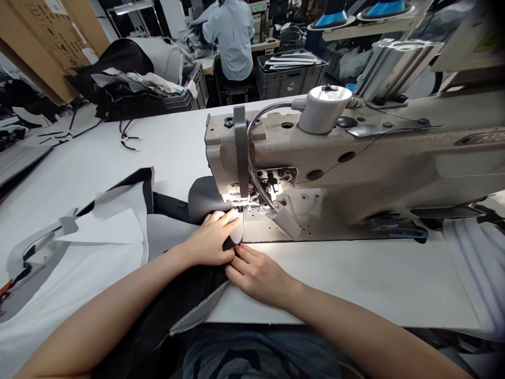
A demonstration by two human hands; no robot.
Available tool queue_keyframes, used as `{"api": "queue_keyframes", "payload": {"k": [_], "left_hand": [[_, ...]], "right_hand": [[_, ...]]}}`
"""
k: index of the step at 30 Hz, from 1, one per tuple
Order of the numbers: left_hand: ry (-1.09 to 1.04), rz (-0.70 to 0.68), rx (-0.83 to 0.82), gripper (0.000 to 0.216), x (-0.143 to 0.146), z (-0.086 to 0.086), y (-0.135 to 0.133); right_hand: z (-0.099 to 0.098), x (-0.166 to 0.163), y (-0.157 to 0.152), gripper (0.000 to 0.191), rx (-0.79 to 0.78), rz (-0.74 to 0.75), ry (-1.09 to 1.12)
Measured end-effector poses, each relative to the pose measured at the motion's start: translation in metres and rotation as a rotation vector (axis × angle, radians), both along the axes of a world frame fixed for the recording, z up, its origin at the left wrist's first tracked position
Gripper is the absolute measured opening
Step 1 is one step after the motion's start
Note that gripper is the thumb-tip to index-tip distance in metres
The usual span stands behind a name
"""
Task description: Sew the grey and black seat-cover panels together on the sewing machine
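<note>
Cloth [169,231] in grey and black lies to the left of the sewing machine [343,179], with one end at the lit needle area under the machine's head and its dark part hanging toward the person's lap. Left hand [215,239] lies palm down on this end, just beside the machine's plate, its fingers close together and pointing toward the needle area. Right hand [256,273] is in front of the machine, beside the left one and nearly touching it; its fingers are bunched, with the tips at the cloth's dark edge. Whether either hand pinches the cloth or only presses it, I cannot tell. A small lamp [284,222] on a bendy neck hangs before the machine. White fabric [114,237] lies farther left of the machine, on the white table [335,284]. Behind the machine, a person in a light blue shirt [232,42] sits facing away, near a grey crate [292,79]. Blue thread cones [332,19] stand above the machine.
</note>
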State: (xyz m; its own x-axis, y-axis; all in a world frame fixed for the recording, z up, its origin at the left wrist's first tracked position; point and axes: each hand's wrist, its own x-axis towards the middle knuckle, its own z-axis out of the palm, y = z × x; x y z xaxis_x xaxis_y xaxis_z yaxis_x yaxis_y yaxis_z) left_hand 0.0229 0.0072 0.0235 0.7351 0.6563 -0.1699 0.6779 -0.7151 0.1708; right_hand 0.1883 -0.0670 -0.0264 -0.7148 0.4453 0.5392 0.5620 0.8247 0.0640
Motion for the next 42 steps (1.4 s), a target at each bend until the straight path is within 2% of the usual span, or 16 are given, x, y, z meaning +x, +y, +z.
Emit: {"api": "queue_keyframes", "payload": {"k": [4, 11, 14, 16, 18, 20, 22, 24, 27, 31, 33, 36, 42], "left_hand": [[-0.076, -0.011, 0.018, 0.055, -0.005, 0.000, -0.006], [-0.023, 0.046, 0.094, 0.051, 0.005, -0.004, -0.009], [-0.013, 0.059, 0.133, 0.048, 0.012, -0.007, 0.001], [-0.011, 0.057, 0.138, 0.043, 0.012, -0.005, 0.010], [-0.002, 0.074, 0.125, 0.039, 0.006, 0.003, 0.016], [0.004, 0.140, 0.111, 0.045, -0.004, 0.018, 0.019], [-0.002, 0.211, 0.077, 0.049, -0.015, 0.036, 0.013], [0.025, 0.215, 0.026, 0.038, -0.019, 0.047, -0.001], [0.193, 0.107, 0.013, 0.036, -0.009, 0.044, -0.029], [0.398, 0.033, 0.045, 0.046, 0.008, 0.015, -0.049], [0.365, 0.037, 0.033, 0.047, 0.008, 0.005, -0.048], [0.274, 0.045, 0.013, 0.045, 0.005, 0.000, -0.042], [0.328, 0.099, 0.059, 0.042, 0.021, 0.003, -0.028]], "right_hand": [[-0.001, -0.002, -0.002, 0.020, 0.002, -0.018, -0.005], [-0.002, 0.002, -0.002, 0.019, -0.046, -0.044, 0.026], [-0.005, 0.006, 0.007, 0.019, -0.157, -0.046, 0.076], [-0.004, 0.010, 0.013, 0.016, -0.302, 0.000, 0.128], [0.000, 0.015, 0.019, 0.013, -0.471, 0.056, 0.201], [0.005, 0.020, 0.021, 0.015, -0.614, 0.094, 0.267], [0.010, 0.023, 0.018, 0.017, -0.708, 0.156, 0.276], [0.012, 0.022, 0.011, 0.020, -0.736, 0.253, 0.222], [0.009, 0.014, -0.007, 0.023, -0.647, 0.313, 0.112], [0.000, -0.002, -0.027, 0.025, -0.348, 0.116, 0.037], [-0.003, -0.007, -0.032, 0.027, -0.208, 0.036, 0.033], [-0.007, -0.009, -0.031, 0.027, -0.105, -0.011, 0.055], [-0.011, 0.001, -0.011, 0.022, -0.096, -0.040, 0.114]]}}
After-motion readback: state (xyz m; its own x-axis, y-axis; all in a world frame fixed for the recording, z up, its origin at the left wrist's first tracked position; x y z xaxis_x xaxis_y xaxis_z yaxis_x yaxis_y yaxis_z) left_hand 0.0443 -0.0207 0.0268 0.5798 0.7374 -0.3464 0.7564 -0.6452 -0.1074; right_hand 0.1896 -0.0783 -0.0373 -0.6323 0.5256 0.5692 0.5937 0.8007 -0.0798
